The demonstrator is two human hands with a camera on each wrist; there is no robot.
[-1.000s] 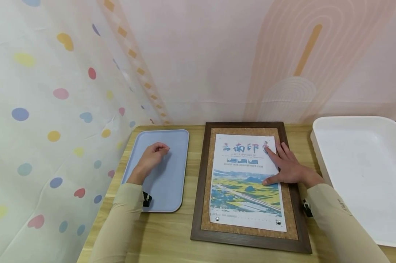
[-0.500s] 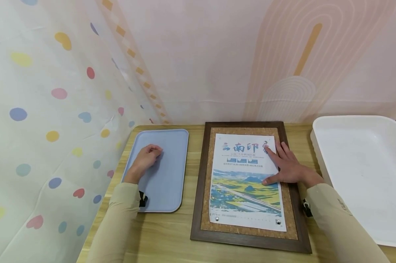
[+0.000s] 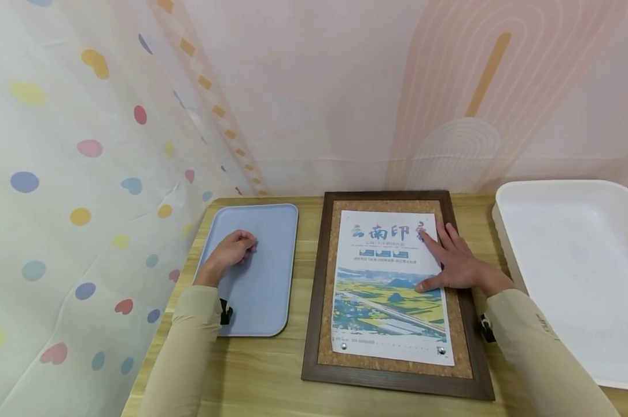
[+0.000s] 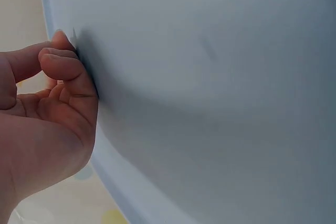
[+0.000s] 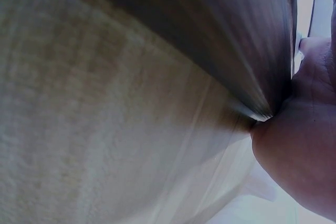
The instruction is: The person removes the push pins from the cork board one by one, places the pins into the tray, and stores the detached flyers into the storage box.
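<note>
Desk (image 3: 272,370) w/ light wood top carries everything. Largest item: white tub (image 3: 574,272) at far right, nothing visible in it. Next, dark-framed cork board (image 3: 316,301) in the middle, lying flat, w/ a printed poster (image 3: 381,278) on it; two metal pins (image 3: 344,346) at the poster's bottom corners, top corners show no pins. Then pale blue tray (image 3: 272,278) at left, just beside the board.

Right hand (image 3: 456,263): fingers straight & spread, flat on the poster's upper right edge and the cork, index near the top right corner. It's pressing, not gripping.

Left hand (image 3: 230,252): fingers curled together over the tray's upper-middle. Wrist view shows thumb & fingertips (image 4: 60,59) pinched tight against the tray floor; whatever sits between them is too small to make out, prob. a pin, can't tell for sure.

Doing this step well, IMO: keep the right palm steady so the sheet doesn't skew vs. the frame; get a firm pinch on the head of the small item before lifting, since the tray is smooth and it'd skid; lift straight up, carry across to the unpinned top corner, keep fingertips clear of the point.
</note>
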